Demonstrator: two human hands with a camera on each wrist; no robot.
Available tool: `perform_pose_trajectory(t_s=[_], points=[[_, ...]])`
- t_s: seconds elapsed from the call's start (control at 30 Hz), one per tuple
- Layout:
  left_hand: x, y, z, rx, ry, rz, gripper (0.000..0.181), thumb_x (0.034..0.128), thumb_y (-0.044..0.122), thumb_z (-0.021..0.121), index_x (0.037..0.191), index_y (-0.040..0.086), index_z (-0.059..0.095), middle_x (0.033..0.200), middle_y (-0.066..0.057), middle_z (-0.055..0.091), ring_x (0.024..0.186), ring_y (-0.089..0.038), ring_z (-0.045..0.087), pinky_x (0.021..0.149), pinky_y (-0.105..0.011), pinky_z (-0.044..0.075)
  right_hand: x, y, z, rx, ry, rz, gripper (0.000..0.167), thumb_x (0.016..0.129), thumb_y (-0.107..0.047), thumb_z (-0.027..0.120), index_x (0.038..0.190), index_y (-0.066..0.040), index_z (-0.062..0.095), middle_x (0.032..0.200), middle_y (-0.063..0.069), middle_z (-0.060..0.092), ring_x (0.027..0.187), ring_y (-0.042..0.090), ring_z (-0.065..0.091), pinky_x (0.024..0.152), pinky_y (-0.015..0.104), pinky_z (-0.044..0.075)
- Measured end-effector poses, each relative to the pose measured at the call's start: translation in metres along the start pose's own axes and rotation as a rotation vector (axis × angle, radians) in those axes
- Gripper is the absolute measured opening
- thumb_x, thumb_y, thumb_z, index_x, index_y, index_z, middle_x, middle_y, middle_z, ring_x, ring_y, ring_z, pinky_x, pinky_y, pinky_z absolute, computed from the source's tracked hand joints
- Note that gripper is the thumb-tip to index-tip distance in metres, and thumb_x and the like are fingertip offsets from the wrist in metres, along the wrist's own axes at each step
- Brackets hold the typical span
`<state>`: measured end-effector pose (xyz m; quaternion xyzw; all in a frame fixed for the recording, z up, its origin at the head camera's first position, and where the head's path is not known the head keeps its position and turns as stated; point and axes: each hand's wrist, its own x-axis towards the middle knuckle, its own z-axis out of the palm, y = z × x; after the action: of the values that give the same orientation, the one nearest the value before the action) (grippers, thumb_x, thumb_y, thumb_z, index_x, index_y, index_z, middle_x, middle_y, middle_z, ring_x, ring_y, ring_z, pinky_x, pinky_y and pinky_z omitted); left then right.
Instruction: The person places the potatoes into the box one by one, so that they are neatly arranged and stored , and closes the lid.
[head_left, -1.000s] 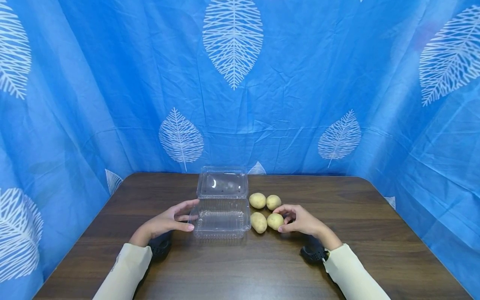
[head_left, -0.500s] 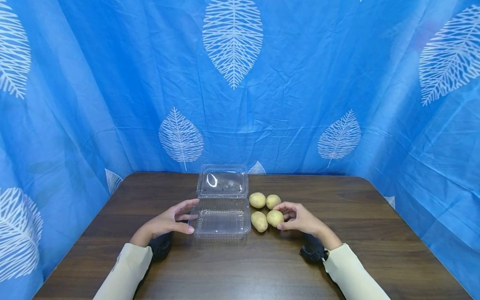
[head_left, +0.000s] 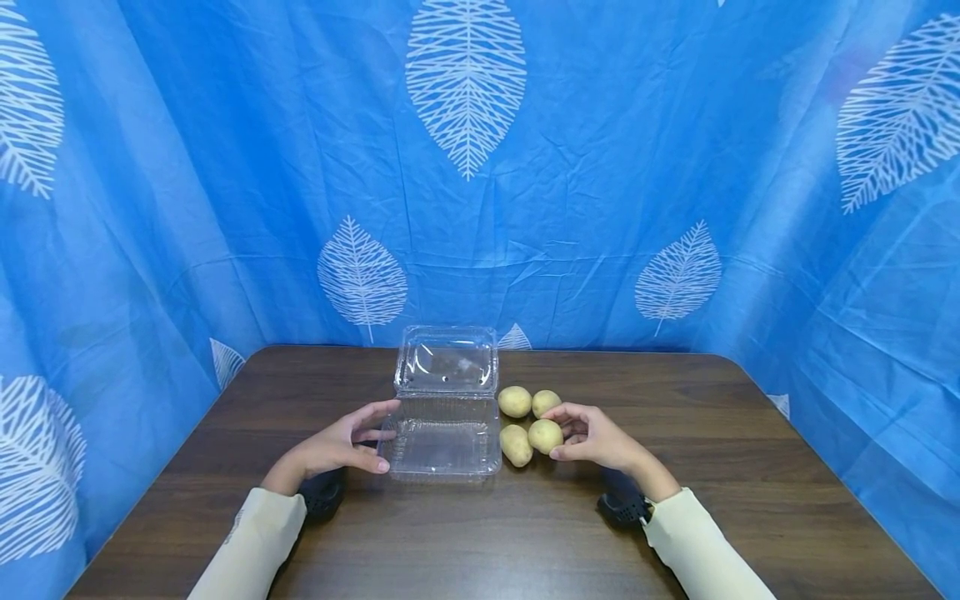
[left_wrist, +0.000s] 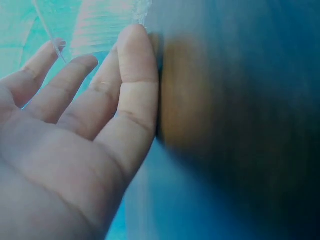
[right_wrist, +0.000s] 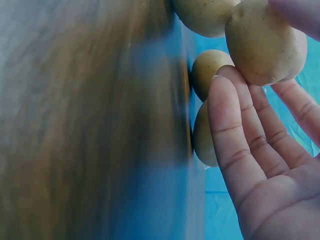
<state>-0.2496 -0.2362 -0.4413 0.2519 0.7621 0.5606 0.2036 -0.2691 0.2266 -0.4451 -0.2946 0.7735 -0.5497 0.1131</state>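
Note:
A clear plastic clamshell container (head_left: 442,450) lies on the table with its lid (head_left: 447,367) tilted up at the back. My left hand (head_left: 333,446) rests at the container's left side, fingers mostly straight and thumb by the front left corner; the left wrist view has the clear rim near the fingertips. In my right hand (head_left: 603,440) a round potato (head_left: 545,437) is pinched between thumb and fingers, looking raised off the table in the right wrist view. Beside it lies an oblong potato (head_left: 515,447). Behind are two more, a left potato (head_left: 515,402) and a right potato (head_left: 545,402).
The brown wooden table (head_left: 480,533) carries everything. A blue curtain (head_left: 570,183) with white leaf prints surrounds its back and sides. Black wrist devices (head_left: 622,508) sit below both wrists, near the tabletop.
My right hand has shifted slightly left and up with the potato, which now stands closer to the oblong one. The container's lid has tilted a little more upright. The left hand has hardly moved.

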Motion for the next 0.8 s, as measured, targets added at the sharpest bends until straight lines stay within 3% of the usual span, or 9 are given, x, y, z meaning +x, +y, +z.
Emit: perform_pose_trajectory(t_s=[0.47,0.8], points=[[0.0,0.001,0.003,-0.013,0.003,0.018,0.103,0.0917,0.022,0.084,0.167,-0.008,0.02,0.172,-0.037,0.015,0.149,-0.062,0.037,0.113,-0.065,0.045,0.006,-0.01,0.01,-0.016,0.016,-0.058,0.049,0.088,0.005,0.081,0.129,0.02,0.06,0.114,0.009,0.068,0.092,0.009,0.067,0.078,0.024,0.059],[0.0,0.0,0.001,-0.006,0.014,-0.007,0.103,0.0911,0.021,0.085,0.166,-0.007,0.021,0.172,-0.036,0.016,0.149,-0.061,0.037,0.111,-0.062,0.048,0.009,-0.016,0.018,-0.043,0.014,-0.081,0.05,0.087,0.005,0.083,0.13,0.02,0.061,0.118,0.023,0.068,0.093,0.008,0.068,0.08,0.025,0.06]])
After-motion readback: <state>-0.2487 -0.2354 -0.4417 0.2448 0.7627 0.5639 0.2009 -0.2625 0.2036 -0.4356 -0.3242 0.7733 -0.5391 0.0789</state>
